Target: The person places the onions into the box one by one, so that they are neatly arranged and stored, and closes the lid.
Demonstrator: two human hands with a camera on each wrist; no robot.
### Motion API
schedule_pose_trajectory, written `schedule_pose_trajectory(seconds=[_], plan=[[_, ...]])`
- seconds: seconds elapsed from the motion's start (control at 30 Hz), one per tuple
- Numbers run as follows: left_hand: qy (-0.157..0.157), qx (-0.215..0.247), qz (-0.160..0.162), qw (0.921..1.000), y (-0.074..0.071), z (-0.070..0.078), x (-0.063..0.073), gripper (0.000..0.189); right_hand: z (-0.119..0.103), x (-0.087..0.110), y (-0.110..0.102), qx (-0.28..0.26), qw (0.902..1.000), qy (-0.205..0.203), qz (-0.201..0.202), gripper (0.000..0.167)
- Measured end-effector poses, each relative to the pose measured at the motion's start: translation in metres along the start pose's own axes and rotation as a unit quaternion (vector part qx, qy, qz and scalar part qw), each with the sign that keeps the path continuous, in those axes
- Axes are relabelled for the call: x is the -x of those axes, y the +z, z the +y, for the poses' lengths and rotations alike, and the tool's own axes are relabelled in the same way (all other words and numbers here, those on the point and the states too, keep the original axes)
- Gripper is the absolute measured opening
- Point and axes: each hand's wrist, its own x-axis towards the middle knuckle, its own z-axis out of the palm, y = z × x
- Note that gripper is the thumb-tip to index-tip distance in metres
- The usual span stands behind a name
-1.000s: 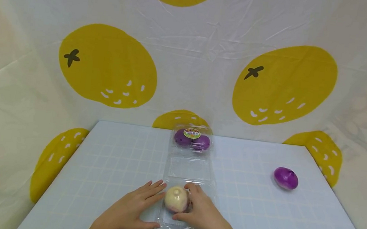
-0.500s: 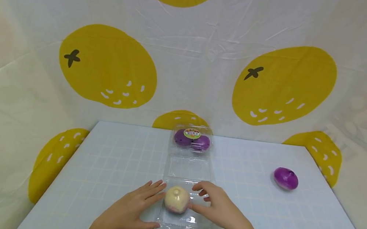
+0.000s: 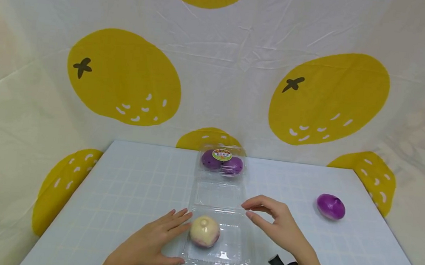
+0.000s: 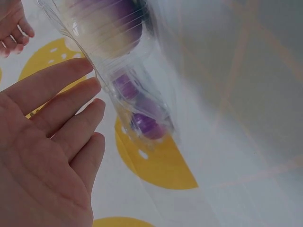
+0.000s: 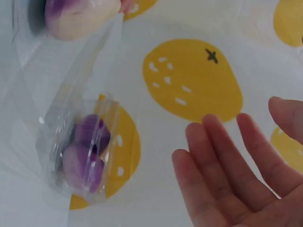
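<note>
A cream-and-purple turnip (image 3: pixel 204 231) sits in the left part of the near tray of an open clear plastic clamshell box (image 3: pixel 229 253). My left hand (image 3: pixel 151 244) lies along the tray's left edge with fingers straight and spread, the fingertips at the turnip's left side. Whether they touch the box or the turnip I cannot tell. Past the tray's right rim, my right hand (image 3: pixel 278 222) is held with fingers bent loosely and nothing between them; its palm (image 5: pixel 251 208) shows in the right wrist view. A purple turnip (image 3: pixel 331 206) lies farther right on the table.
Behind the tray, the clamshell's lid (image 3: pixel 218 195) lies folded back. At the table's far edge stands a clear box (image 3: pixel 243 154) with purple vegetables and an oval label (image 3: pixel 222 155). A cloth backdrop (image 3: pixel 224 86) with yellow fruit prints hangs behind the table (image 3: pixel 146 177).
My right hand has let go of the cream-and-purple turnip and moved right and away, out past the box. My left hand and the turnip have stayed in place.
</note>
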Motion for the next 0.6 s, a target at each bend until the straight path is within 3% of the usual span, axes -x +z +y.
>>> schedule_pose_trajectory(seconds=[0.27,0.47,0.6], plan=[[0.001,0.001,0.007,1.0,-0.001,0.001,0.0,0.074,0.02,0.0,-0.033,-0.008,0.9904,-0.049,0.129,0.026],[0.001,0.0,0.005,1.0,0.0,0.001,0.0,0.075,0.032,0.007,-0.058,-0.01,0.9773,0.002,0.212,0.016],[-0.001,0.001,0.003,1.0,0.0,0.001,0.0,0.075,0.04,0.015,-0.071,-0.004,0.9597,0.032,0.279,0.014]])
